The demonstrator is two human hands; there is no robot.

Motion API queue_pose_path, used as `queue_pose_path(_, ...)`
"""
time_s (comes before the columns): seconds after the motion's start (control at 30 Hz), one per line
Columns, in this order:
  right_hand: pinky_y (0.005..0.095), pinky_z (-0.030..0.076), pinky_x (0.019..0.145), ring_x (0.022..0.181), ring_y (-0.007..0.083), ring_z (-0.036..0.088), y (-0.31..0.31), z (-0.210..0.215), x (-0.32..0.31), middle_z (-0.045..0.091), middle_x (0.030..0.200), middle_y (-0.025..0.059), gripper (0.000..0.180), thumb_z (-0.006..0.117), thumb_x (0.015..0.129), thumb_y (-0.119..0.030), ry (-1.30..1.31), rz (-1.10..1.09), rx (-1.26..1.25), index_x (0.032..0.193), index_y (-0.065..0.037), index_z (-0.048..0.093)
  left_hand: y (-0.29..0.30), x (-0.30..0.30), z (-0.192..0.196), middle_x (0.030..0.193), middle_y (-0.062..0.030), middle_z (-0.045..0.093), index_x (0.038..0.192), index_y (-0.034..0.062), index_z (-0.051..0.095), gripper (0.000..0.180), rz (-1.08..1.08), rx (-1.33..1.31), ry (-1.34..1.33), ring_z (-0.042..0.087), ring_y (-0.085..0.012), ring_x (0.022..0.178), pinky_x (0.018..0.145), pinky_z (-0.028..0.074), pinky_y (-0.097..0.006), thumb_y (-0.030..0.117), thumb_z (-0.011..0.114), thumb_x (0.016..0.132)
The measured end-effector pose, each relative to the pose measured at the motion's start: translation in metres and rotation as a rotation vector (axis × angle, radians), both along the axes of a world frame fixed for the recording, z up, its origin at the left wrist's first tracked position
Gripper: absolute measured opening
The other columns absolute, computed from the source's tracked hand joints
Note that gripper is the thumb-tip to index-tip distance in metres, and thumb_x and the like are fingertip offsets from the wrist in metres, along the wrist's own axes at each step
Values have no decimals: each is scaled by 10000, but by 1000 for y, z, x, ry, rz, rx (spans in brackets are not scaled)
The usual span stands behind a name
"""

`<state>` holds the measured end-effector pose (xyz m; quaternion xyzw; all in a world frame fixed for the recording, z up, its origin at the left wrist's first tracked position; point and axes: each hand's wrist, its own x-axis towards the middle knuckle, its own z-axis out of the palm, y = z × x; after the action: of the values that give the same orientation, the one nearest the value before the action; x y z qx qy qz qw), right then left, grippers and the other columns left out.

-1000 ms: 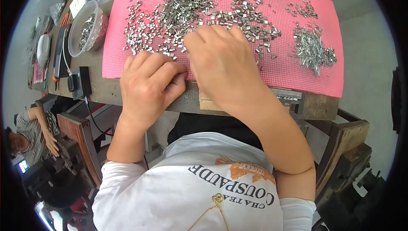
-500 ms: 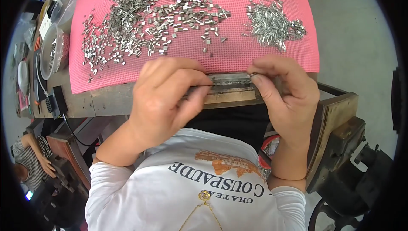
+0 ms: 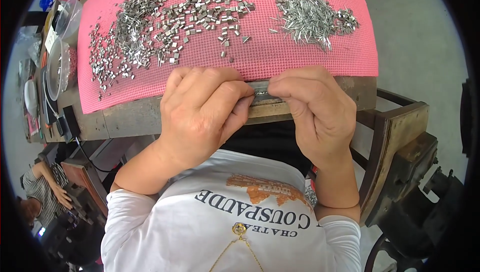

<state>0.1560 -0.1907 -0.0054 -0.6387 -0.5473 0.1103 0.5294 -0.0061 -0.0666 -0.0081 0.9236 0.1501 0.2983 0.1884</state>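
My left hand (image 3: 202,109) and my right hand (image 3: 312,107) meet at the near edge of a wooden bench, both pinched on a short silvery metal strip (image 3: 260,92) held between them. Only the strip's middle shows between the fingers. Just beyond lies a pink mesh mat (image 3: 260,57). On the mat are a spread of small silvery metal clips (image 3: 170,27) to the left and a heap of thin metal pins (image 3: 307,17) to the right.
Clear plastic bowls (image 3: 60,62) with small parts stand at the bench's left end, by a dark cable. A wooden chair frame (image 3: 395,142) is at my right. Another person (image 3: 42,192) sits low at the left.
My hands came off the mat to the bench edge, spread apart along the metal strip, and have now drawn closer together on it. The view shifted so the mat sits higher.
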Motion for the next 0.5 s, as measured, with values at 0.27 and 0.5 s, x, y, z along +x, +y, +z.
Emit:
queue_pose_path(0.27,293,538,689,805,196,672,0,3,5,711,940,117,98,693,926,31,-81,98,-5,991,-22,745,1,3,10,898,18,674,877,127,714,203,3,35,52,636,-179,759,722,440,-336,83,810,704)
queue_pose_path(0.5,308,535,677,804,207,665,3,2,-2,703,909,86,216,774,823,77,-151,75,-27,1004,-27,718,5,-1,5,899,-8,703,875,95,758,181,-27,-151,22,651,-198,754,703,468,-346,53,823,712)
